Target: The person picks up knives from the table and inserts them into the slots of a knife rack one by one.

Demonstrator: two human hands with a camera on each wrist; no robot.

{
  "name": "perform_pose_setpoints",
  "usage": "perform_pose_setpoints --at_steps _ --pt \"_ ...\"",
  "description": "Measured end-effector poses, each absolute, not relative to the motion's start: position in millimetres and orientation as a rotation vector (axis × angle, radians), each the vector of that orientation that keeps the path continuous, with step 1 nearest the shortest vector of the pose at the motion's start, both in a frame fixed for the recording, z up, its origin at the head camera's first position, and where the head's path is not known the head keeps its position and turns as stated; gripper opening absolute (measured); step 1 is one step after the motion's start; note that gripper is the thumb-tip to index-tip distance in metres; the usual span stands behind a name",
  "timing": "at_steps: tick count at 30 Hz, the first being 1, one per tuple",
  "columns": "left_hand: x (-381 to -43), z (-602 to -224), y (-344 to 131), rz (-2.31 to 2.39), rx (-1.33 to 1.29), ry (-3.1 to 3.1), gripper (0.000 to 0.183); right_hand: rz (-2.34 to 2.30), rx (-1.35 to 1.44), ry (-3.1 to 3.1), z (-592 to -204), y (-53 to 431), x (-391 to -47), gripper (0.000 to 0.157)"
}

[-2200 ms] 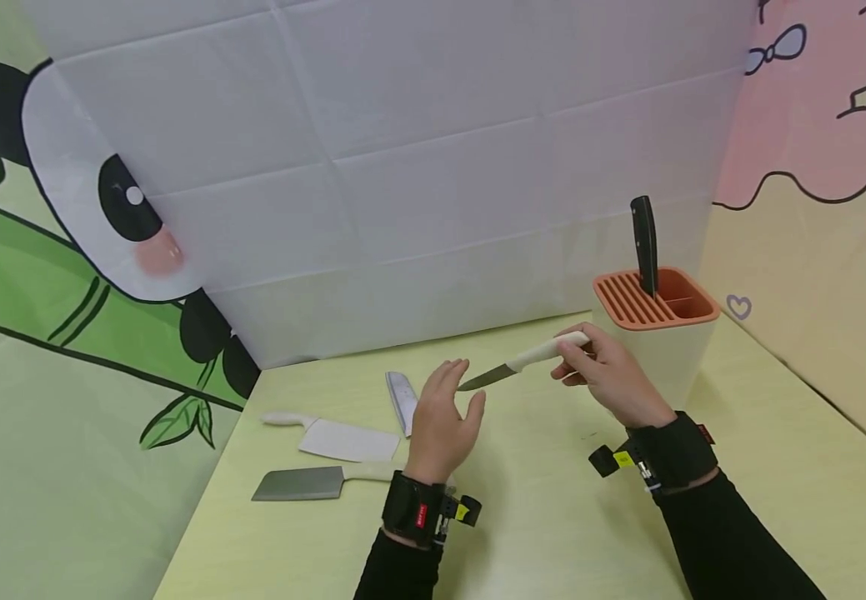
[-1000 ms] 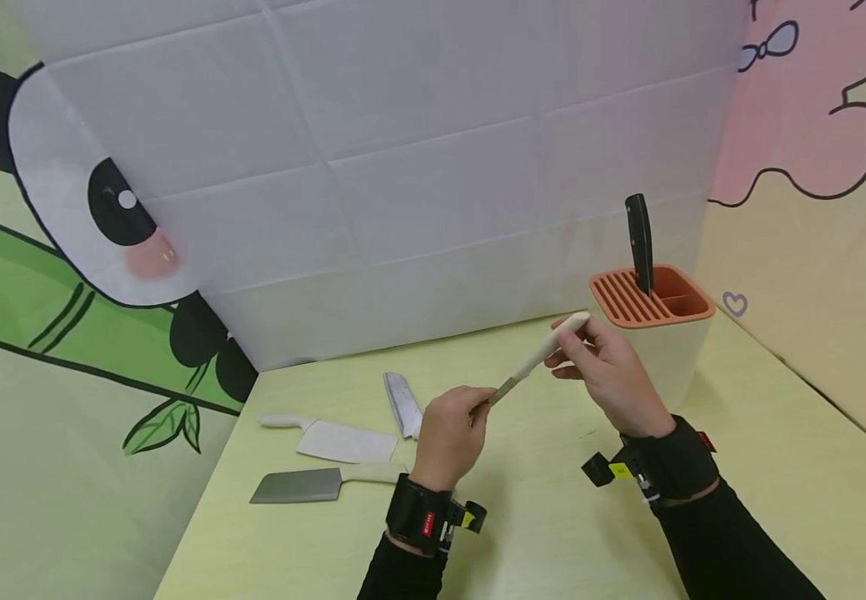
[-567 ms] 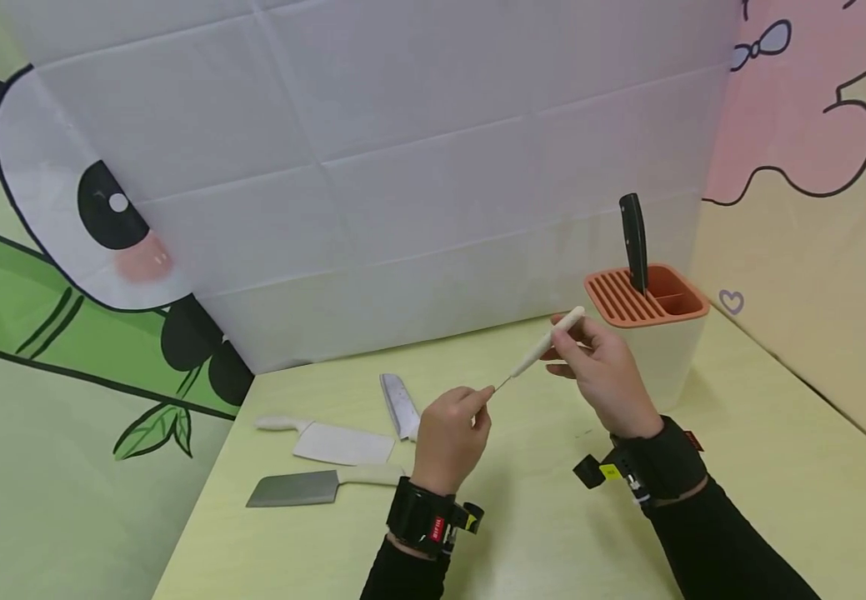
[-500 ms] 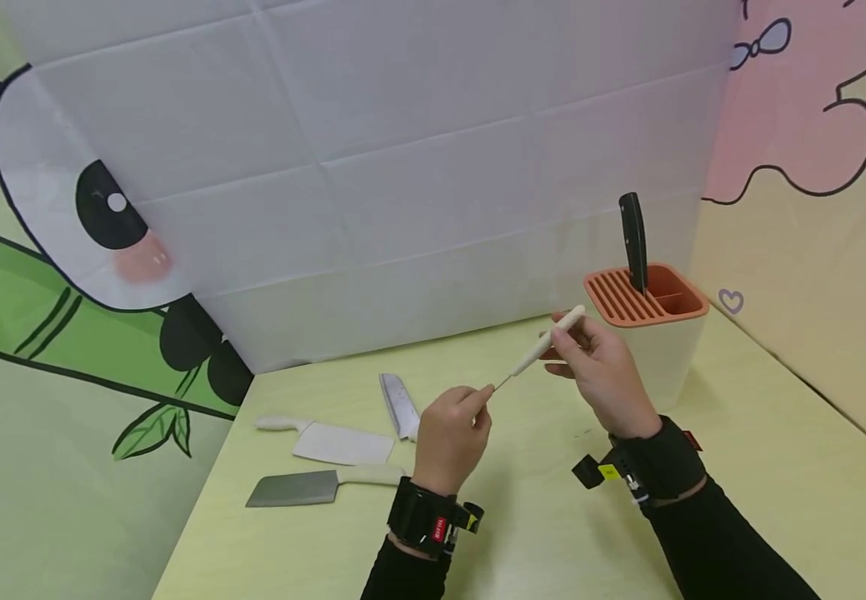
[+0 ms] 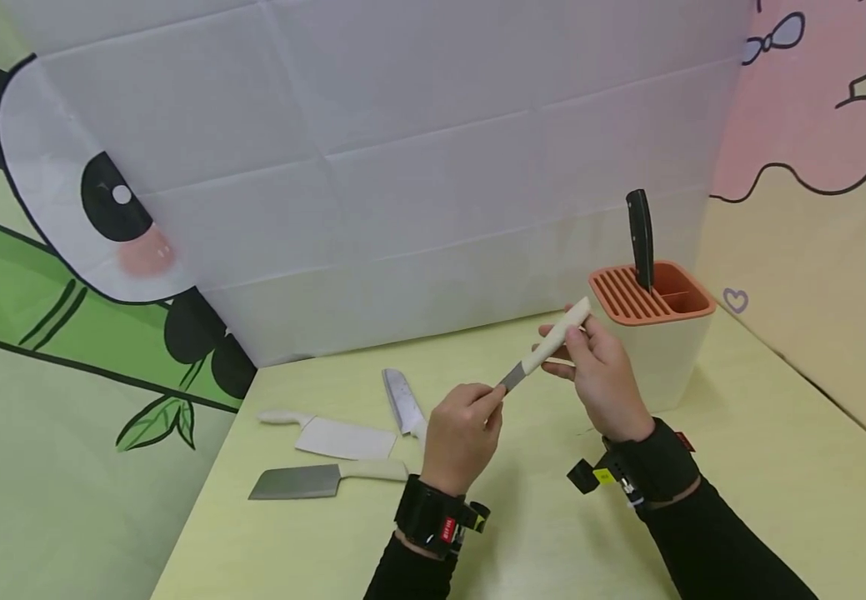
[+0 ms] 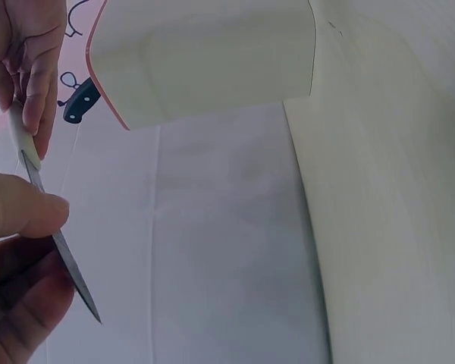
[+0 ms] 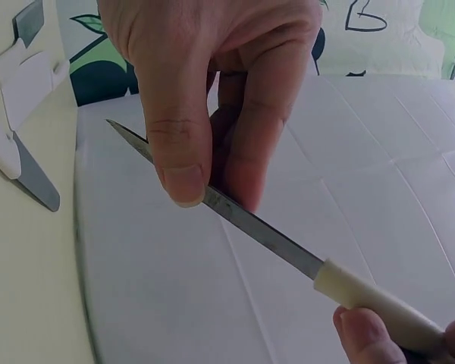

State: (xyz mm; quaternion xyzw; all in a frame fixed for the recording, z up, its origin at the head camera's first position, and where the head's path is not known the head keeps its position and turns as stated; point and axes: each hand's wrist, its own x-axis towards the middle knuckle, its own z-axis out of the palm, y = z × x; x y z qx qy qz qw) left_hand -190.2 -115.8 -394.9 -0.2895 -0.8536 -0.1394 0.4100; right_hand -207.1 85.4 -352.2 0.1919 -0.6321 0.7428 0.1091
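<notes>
Above the table, both hands hold a small fruit knife [image 5: 556, 337] with a cream handle and a narrow pointed blade. My right hand [image 5: 603, 377] grips the handle between thumb and fingers, its butt end pointing up and right. My left hand [image 5: 466, 432] pinches the blade between thumb and fingers. In the right wrist view the thumb covers part of the blade [image 7: 269, 236], and the tip sticks out beyond the left fingers. The left wrist view shows the blade slanting past the left thumb [image 6: 42, 214], the handle reaching up to the right hand.
Behind the right hand stands a white knife holder [image 5: 658, 362] with an orange slotted top, holding a black-handled knife [image 5: 640, 239]. A white cleaver [image 5: 346, 437], a grey-bladed cleaver [image 5: 296, 482] and a light-handled knife [image 5: 402, 402] lie left on the table [image 5: 538, 533].
My left hand, spread beside the knife tip at first, has taken the blade. The knife has tilted steeper, handle end up, and rolled since half a second ago, showing more of the blade's flat.
</notes>
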Motion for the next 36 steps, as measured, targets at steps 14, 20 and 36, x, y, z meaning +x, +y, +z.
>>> perform_pose_setpoints --at_steps 14,20,36 --pt "-185.1 -389.4 -112.6 -0.351 -0.749 -2.129 0.02 2.209 0.535 -1.814 -349.5 76.2 -200.4 0.052" --pt "-184.6 -389.9 -109.0 -0.364 -0.77 -2.133 0.021 2.193 0.55 -1.803 -348.6 78.2 -202.9 0.05" --pt "-177.5 -386.8 -105.5 -0.325 -0.828 -2.158 0.023 2.1 0.647 -1.844 -326.6 101.1 -200.9 0.048"
